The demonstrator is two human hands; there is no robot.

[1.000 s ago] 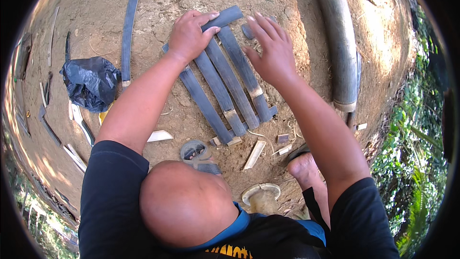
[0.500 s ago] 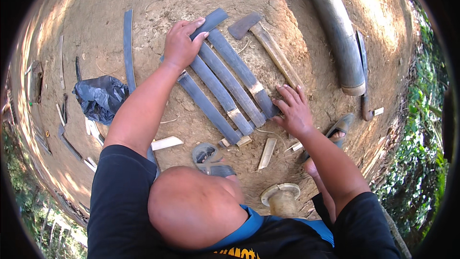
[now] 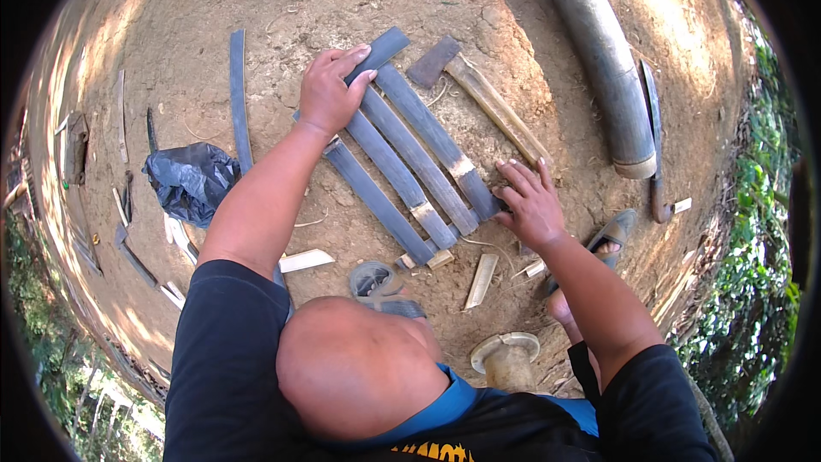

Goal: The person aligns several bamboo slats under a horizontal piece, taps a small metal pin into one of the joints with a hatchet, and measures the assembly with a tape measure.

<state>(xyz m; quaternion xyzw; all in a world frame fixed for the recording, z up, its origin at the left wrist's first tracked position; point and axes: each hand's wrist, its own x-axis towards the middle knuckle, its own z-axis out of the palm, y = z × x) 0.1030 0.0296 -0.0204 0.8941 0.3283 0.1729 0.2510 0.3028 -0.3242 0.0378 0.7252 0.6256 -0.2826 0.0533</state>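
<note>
Several dark bamboo slats (image 3: 416,158) lie side by side on the ground, slanting down to the right. A bamboo crosspiece (image 3: 392,44) runs across their far ends. My left hand (image 3: 335,87) is closed around it, thumb on the near side. Another strip passes beneath the near ends, with pale wood (image 3: 440,258) showing there. My right hand (image 3: 532,208) rests at the near right corner, its fingers spread and the thumb and a fingertip beside the slat's end. Just beyond this hand lies an axe (image 3: 496,104), its handle pointing toward my fingers.
A thick bamboo pole (image 3: 599,60) and a long blade (image 3: 654,128) lie to the right. Leftward are a black plastic bag (image 3: 192,181) and a loose strip (image 3: 239,103). Pale offcuts (image 3: 481,281) lie near my sandalled feet. A flanged stump-like piece (image 3: 506,359) stands close by.
The whole scene sits slightly lower and farther right in the picture. Both hands keep their places at the slats.
</note>
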